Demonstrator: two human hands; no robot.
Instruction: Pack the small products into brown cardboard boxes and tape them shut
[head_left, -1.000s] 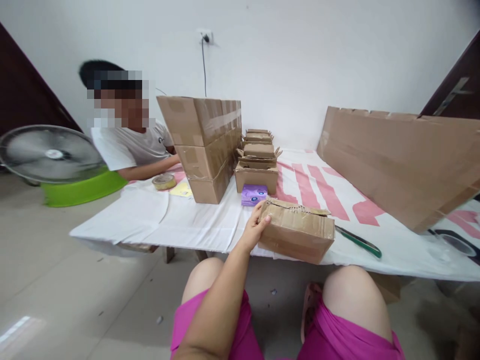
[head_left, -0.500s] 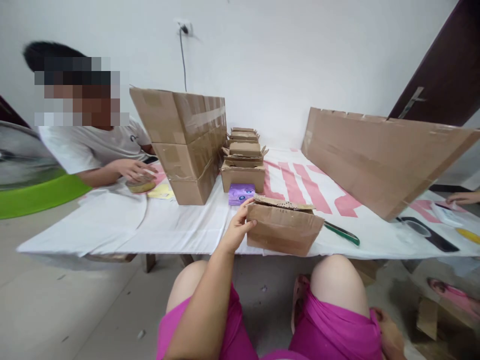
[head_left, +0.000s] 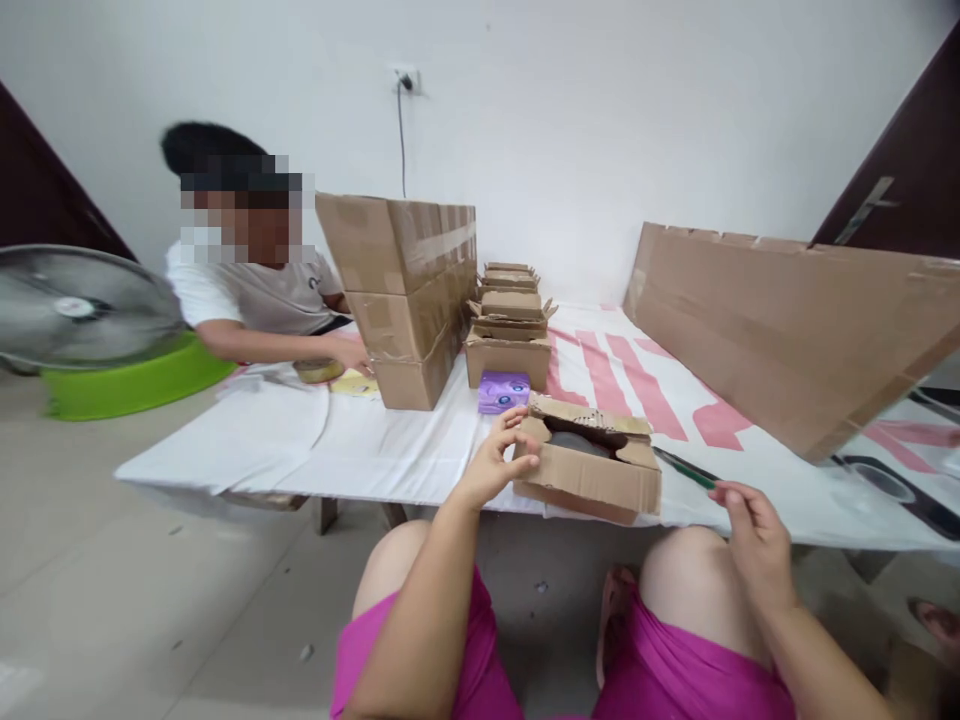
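Observation:
A small cardboard box (head_left: 592, 470) lies at the near edge of the low table (head_left: 300, 440), its top flaps open over something dark inside. My left hand (head_left: 496, 462) grips the box's left flap and corner, fingers curled on it. My right hand (head_left: 754, 535) hovers above my right knee, just right of the box, with thumb and fingers pinched together; I cannot make out anything in them. A green-handled knife (head_left: 686, 467) lies on the cloth between the box and that hand.
Stacked taped cartons (head_left: 409, 295), several small boxes (head_left: 511, 330) and a purple tissue pack (head_left: 504, 391) stand behind. A large flat cardboard sheet (head_left: 795, 320) leans at right. Another person (head_left: 259, 290) sits at the far left, hand on a tape roll (head_left: 319, 371). A fan (head_left: 82, 310) stands left.
The box's top flaps have come open, showing a dark thing inside. My right hand has risen into view beside the box. The other person's hand reached the tape roll.

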